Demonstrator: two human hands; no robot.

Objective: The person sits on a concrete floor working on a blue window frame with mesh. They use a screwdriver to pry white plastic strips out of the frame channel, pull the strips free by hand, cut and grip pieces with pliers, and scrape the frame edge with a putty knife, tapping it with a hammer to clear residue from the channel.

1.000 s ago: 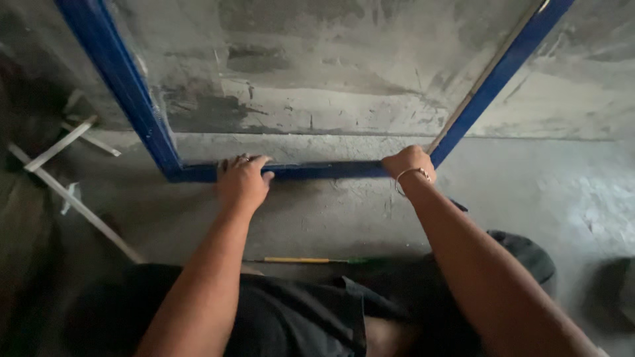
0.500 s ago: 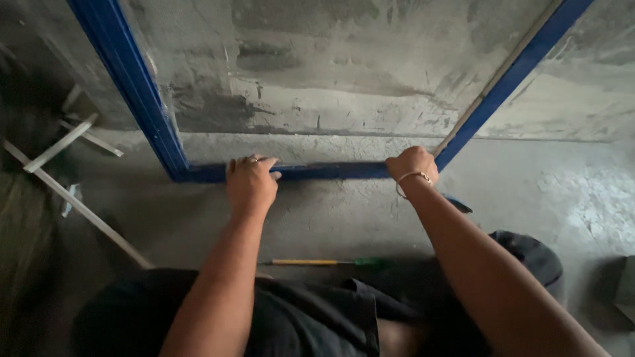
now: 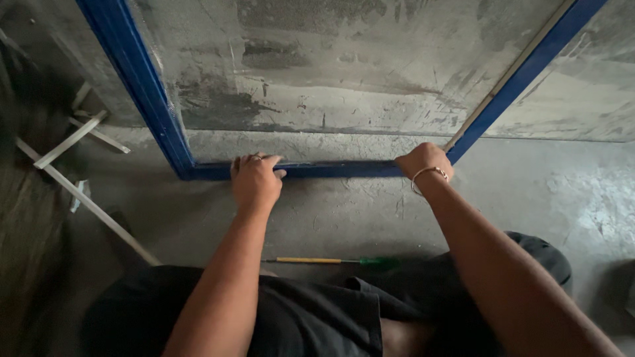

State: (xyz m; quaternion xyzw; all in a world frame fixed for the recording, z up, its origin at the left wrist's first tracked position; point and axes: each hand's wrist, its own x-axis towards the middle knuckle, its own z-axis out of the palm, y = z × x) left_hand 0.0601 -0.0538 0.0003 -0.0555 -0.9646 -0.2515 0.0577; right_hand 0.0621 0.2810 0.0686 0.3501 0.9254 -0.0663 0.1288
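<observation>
A blue window frame with a glass pane stands on the concrete floor and leans against the wall. My left hand rests on its bottom rail, fingers curled over the edge near the left corner. My right hand, with a thin bangle at the wrist, grips the same rail near the right corner. Both arms reach forward over my knees in dark shorts.
A screwdriver with a yellow shaft and green handle lies on the floor in front of my knees. White strips lie on the floor at the left. A dark object sits at the far right edge.
Both hands stay on the bottom rail. The view has shifted slightly, so the frame and hands sit a little lower in the picture.
</observation>
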